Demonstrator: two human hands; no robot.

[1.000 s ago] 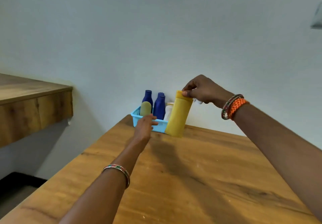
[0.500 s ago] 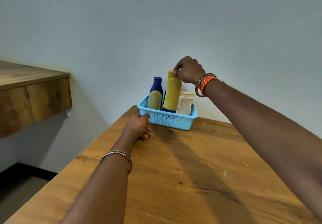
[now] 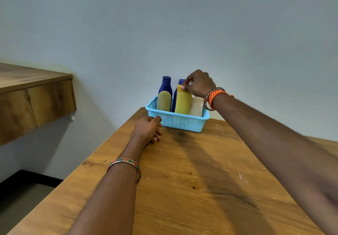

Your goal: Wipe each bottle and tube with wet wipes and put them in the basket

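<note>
Now right hand (image 3: 199,85) pinches upright yellow bottle (image 3: 182,102) cap from above, inside blue basket (image 3: 178,121); left hand (image 3: 148,130) rests loosely curled, holding nothing, beside basket's front-left corner.

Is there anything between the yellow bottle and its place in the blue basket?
Nothing visible. The yellow bottle already stands upright inside the basket, between a blue-capped bottle and a pale bottle. The right hand pinches its cap; the left hand rests on the table beside the basket.
</note>
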